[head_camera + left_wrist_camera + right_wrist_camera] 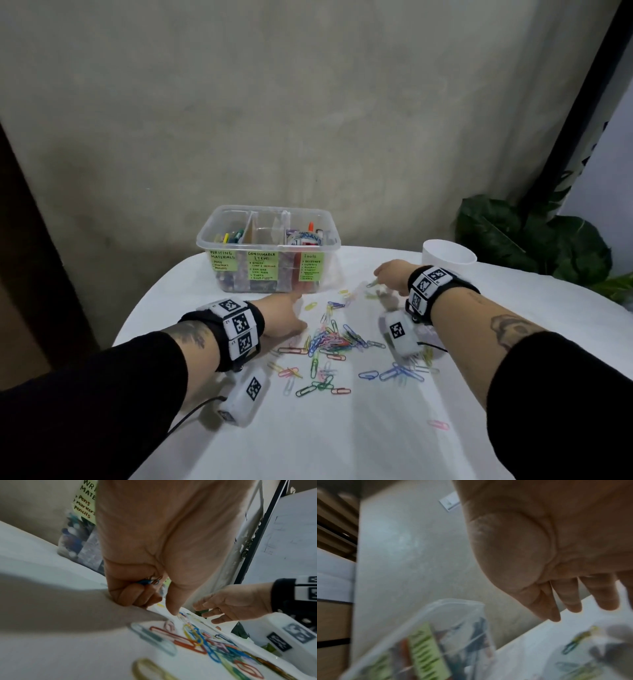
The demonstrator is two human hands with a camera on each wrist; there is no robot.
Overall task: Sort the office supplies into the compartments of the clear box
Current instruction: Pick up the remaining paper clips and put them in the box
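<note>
The clear box (269, 246) stands at the back of the table, with green labels on its front and pens and tools inside. Many coloured paper clips (329, 339) lie scattered on the white cloth in front of it. My left hand (291, 315) is at the left edge of the pile. Its fingers curl round a few paper clips (149, 582), and its thumb (171, 608) points down at the cloth. My right hand (390, 274) hovers to the right of the box with straight fingers (570, 599), its tips by a green clip (371, 283).
A white cup (448, 255) stands at the back right, just behind my right wrist. A leafy plant (534, 236) sits beyond the table's right edge. One pink clip (438, 425) lies alone near the front right. The wall is close behind the box.
</note>
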